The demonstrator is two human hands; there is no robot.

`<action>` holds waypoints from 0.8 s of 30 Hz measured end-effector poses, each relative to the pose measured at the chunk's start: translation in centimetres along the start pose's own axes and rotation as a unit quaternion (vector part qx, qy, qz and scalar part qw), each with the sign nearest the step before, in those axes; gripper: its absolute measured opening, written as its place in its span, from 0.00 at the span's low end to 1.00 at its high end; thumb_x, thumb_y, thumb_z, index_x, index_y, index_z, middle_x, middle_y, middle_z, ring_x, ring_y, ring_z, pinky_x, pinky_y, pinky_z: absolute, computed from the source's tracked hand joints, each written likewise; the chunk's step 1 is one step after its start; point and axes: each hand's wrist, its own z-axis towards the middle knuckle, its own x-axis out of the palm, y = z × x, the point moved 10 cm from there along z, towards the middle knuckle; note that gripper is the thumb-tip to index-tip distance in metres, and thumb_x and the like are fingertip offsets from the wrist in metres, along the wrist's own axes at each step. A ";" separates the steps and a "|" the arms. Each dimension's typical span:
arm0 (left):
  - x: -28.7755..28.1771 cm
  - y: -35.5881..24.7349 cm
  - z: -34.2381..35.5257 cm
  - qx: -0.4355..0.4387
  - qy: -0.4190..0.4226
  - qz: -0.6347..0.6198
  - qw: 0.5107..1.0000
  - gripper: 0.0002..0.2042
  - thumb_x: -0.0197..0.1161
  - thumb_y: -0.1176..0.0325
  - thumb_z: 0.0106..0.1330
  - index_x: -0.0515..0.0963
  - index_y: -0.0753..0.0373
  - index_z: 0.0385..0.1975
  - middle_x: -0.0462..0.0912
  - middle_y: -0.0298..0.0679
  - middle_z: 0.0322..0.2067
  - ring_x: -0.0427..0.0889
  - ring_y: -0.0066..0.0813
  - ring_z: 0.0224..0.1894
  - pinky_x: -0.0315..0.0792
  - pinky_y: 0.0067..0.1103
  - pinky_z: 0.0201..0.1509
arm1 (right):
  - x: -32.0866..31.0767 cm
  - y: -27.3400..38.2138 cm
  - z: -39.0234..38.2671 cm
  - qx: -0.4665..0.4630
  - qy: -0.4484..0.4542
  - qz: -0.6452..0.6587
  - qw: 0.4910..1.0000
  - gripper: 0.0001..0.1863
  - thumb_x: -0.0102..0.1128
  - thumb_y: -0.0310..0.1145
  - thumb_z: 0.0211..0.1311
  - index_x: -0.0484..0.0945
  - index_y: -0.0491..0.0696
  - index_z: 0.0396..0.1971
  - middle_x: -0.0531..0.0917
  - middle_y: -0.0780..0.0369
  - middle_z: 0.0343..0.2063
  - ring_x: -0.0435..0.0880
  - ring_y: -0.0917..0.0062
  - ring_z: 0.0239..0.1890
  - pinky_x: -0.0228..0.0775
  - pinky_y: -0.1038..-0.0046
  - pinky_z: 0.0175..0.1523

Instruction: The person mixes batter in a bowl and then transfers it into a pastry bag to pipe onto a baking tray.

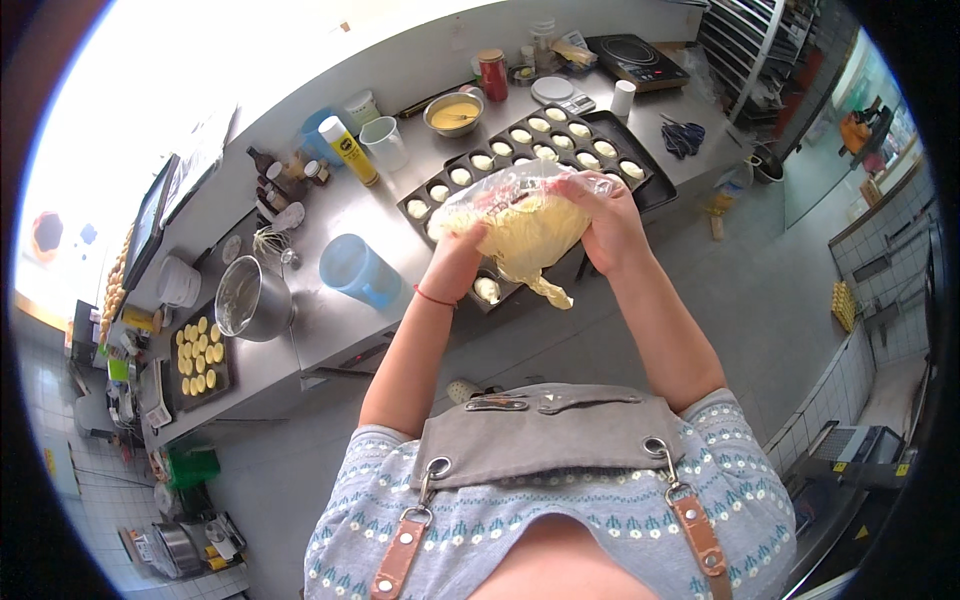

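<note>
Both hands hold a clear plastic piping bag (530, 225) full of pale yellow, creamy filling, above the near part of a dark muffin tray (409, 232). My left hand (460, 260) is closed on the bag's left side. On its right side, my right hand (612, 228) grips it with the thumb on top. A thick strand of yellow filling (550, 290) hangs from the bag's near edge. Many of the tray's cups hold pale dollops (487, 290). The bag and hands hide the tray's middle cups.
Behind the tray stand a bowl of yellow liquid (453, 112), a clear jug (385, 142) and a yellow spray can (350, 152). A blue jug (360, 270), steel mixing bowl (254, 298) and tray of yellow rounds (203, 350) are leftward. A scale (562, 95) and hotplate (637, 60) stand far right.
</note>
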 end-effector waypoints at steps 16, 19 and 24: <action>-0.2 0.3 -0.2 -0.067 -0.052 0.049 0.995 0.14 0.62 0.69 0.70 0.77 0.66 0.53 0.83 0.38 0.49 0.82 0.28 0.49 0.76 0.26 0.55 | -1.2 -3.3 -1.3 0.030 -0.009 -0.125 0.992 0.16 0.63 0.40 0.68 0.84 0.40 0.42 0.86 0.64 0.39 0.81 0.84 0.40 0.72 0.78 0.48; 1.6 0.0 -0.1 -0.110 0.041 0.008 0.993 0.15 0.63 0.69 0.69 0.77 0.66 0.53 0.81 0.37 0.51 0.82 0.27 0.50 0.74 0.24 0.56 | -0.9 -3.3 -1.6 0.021 0.009 -0.142 0.990 0.15 0.62 0.37 0.68 0.85 0.41 0.43 0.86 0.64 0.39 0.81 0.83 0.40 0.72 0.77 0.49; -0.9 2.9 -1.0 -0.117 0.020 0.169 0.978 0.17 0.65 0.61 0.69 0.79 0.65 0.51 0.84 0.34 0.47 0.81 0.21 0.47 0.73 0.20 0.52 | 0.4 -2.7 -3.3 -0.111 0.050 -0.333 0.935 0.15 0.62 0.35 0.67 0.84 0.42 0.48 0.85 0.61 0.48 0.79 0.77 0.52 0.68 0.72 0.59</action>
